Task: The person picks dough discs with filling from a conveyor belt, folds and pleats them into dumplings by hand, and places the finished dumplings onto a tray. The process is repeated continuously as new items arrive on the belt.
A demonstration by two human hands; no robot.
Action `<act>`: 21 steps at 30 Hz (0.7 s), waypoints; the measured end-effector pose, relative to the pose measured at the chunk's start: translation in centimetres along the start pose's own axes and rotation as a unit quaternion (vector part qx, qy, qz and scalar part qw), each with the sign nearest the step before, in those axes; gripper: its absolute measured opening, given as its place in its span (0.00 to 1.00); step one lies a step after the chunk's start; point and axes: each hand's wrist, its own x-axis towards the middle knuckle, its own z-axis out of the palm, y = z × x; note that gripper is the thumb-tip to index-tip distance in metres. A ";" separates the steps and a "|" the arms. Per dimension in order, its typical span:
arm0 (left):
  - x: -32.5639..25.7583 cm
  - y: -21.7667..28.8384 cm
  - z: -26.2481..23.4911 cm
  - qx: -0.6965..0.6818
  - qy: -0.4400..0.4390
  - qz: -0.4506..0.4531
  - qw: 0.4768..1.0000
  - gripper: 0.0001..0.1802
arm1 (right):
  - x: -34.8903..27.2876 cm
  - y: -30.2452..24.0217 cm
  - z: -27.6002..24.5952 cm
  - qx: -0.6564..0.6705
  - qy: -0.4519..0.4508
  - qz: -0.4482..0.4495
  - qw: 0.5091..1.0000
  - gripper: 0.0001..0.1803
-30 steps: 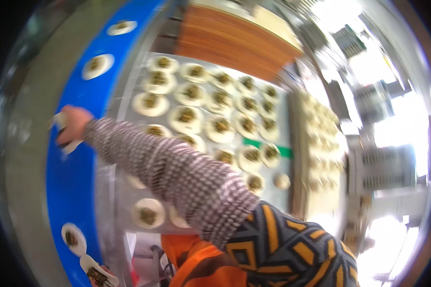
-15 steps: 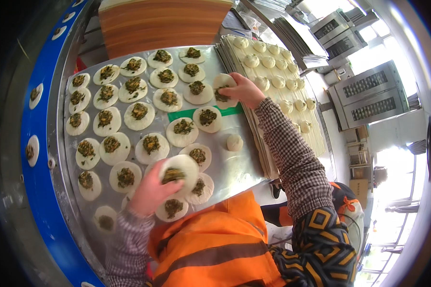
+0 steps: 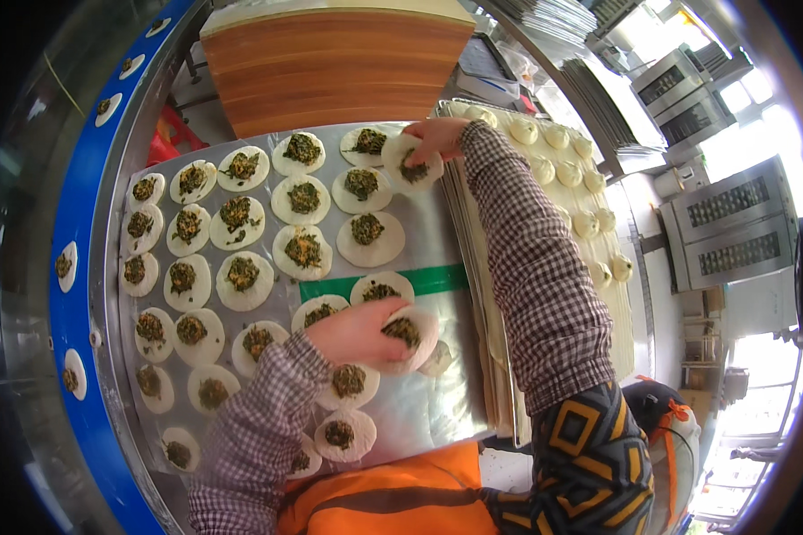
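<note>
Orange apron point(image 3: 393, 495) at the bottom edge, checked sleeves coming up from it. Nearest rows on the steel tray point(image 3: 437, 392): small dough rounds with dark green filling, a few partly under the left sleeve.

Left hand point(image 3: 357, 332) lies low-centre on the tray, fingers curled over the edge of a filled dough round point(image 3: 408, 337) — holding it by its left rim, the round slightly lifted and bent, green filling showing on top. It sits just right of the hand, below another filled round point(image 3: 381, 289) that lies across a green strip point(image 3: 437, 279) on the tray. A plain bit of dough point(image 3: 437, 358) is just beside it on the right.

Middle of the tray: rows of flat rounds, each with a heap of green filling, one point(image 3: 303, 250) with orange bits mixed in. They lie near each other, mostly not touching.

Right hand point(image 3: 435, 135) is stretched to the far edge of the tray, fingers pinched on the top rim of a far round point(image 3: 410, 165) — gripping it, the round tilted, filling visible.

Right of the tray: a stack of flat trays point(image 3: 486, 294), the top one carrying closed dumplings point(image 3: 589, 223) in rows. Left: blue conveyor belt point(image 3: 76, 205) carrying spaced filled rounds. Far: wooden board point(image 3: 330, 67), metal ovens point(image 3: 732, 227) at the right.
</note>
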 end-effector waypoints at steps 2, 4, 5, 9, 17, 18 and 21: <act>3.2 1.0 -1.2 0.045 0.023 -0.011 0.999 0.33 | 2.2 -0.4 -1.2 -0.210 -0.056 0.061 0.974 0.35; 6.4 1.3 -1.7 0.030 0.039 -0.011 0.999 0.32 | 4.1 -0.7 -1.4 -0.400 -0.031 0.090 0.912 0.37; 8.1 1.4 -1.8 0.046 0.053 -0.006 0.998 0.33 | 4.7 -0.8 -1.2 -0.489 -0.016 0.099 0.867 0.38; 13.5 1.1 -2.2 0.163 0.062 -0.078 0.982 0.32 | 5.2 -1.0 -1.2 -0.547 0.015 0.075 0.834 0.40; 20.3 -1.8 -2.2 0.411 0.227 0.060 0.881 0.21 | -4.3 -0.7 -4.1 -0.408 0.230 -0.184 0.864 0.29; 20.4 -1.6 -1.7 0.402 0.282 0.109 0.864 0.16 | -5.7 -0.5 -4.1 -0.407 0.226 -0.259 0.847 0.27; 17.9 0.8 0.1 0.316 0.368 0.162 0.859 0.05 | -9.1 -1.5 -2.2 -0.292 0.223 -0.241 0.898 0.22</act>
